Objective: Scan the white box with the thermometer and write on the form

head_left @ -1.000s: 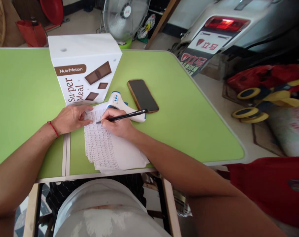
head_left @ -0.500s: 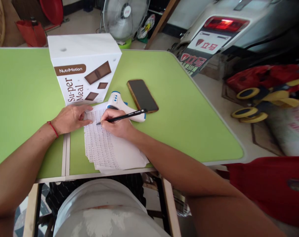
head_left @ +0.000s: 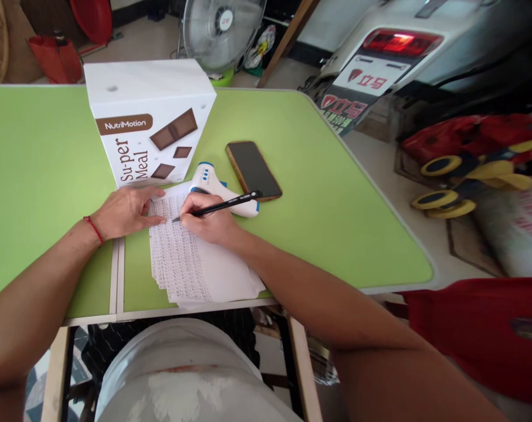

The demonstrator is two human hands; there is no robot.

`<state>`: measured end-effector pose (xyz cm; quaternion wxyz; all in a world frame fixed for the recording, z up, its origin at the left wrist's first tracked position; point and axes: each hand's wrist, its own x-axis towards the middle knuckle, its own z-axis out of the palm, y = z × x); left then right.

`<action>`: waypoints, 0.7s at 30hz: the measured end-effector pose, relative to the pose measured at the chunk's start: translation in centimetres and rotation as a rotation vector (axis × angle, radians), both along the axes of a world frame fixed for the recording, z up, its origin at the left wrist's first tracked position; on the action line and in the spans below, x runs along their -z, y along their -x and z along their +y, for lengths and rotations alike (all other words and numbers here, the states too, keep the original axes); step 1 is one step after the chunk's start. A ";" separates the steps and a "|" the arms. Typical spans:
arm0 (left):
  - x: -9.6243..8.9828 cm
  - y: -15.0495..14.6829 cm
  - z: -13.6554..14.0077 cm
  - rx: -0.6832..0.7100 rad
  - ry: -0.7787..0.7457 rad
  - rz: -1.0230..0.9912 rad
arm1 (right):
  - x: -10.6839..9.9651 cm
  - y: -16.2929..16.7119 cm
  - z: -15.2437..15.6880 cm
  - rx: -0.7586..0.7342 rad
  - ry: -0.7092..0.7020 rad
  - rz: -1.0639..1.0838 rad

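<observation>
In my right hand (head_left: 210,223) is a black pen (head_left: 224,205), pinched near its tip, which meets the paper. The paper sheets (head_left: 195,264) lie in a loose stack at the table's front edge, with rows of handwriting on their left part. My left hand (head_left: 129,214), a red cord at its wrist, rests with fingers apart on the left edge of the sheets. Just beyond it stands a white NutriMotion box (head_left: 146,117). A white and blue handheld thermometer (head_left: 206,179) lies against the top of the paper, partly hidden by my right hand.
A phone (head_left: 254,170) lies on the green table (head_left: 336,223), right of the thermometer. Behind the table stands a fan (head_left: 224,35). To the right are a scooter's rear (head_left: 380,58), a yellow-wheeled item (head_left: 454,187) and a red seat (head_left: 477,334).
The pen tip has shifted very slightly to the right along the writing, and the pen's upper end has risen a little. My left hand and the objects on the table stay in place.
</observation>
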<state>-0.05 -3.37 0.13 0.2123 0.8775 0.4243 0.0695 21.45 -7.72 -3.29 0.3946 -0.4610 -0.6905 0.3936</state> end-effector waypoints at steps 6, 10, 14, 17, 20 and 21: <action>0.1 0.1 0.0 0.001 -0.009 -0.030 | -0.2 0.0 0.1 0.049 0.007 -0.013; 0.2 0.1 0.1 0.005 -0.013 -0.029 | -0.3 -0.1 0.1 0.035 0.027 -0.032; 0.2 0.0 0.0 0.002 0.001 -0.015 | -0.3 -0.1 0.1 0.040 0.013 -0.041; 0.1 0.0 0.0 -0.009 0.009 -0.016 | -0.4 0.0 0.1 0.042 0.003 -0.039; 0.1 0.0 0.0 -0.015 0.014 -0.006 | -0.3 -0.1 0.1 0.014 0.002 -0.031; 0.1 0.0 0.0 -0.014 0.014 -0.003 | -0.3 -0.2 0.1 0.003 0.002 -0.033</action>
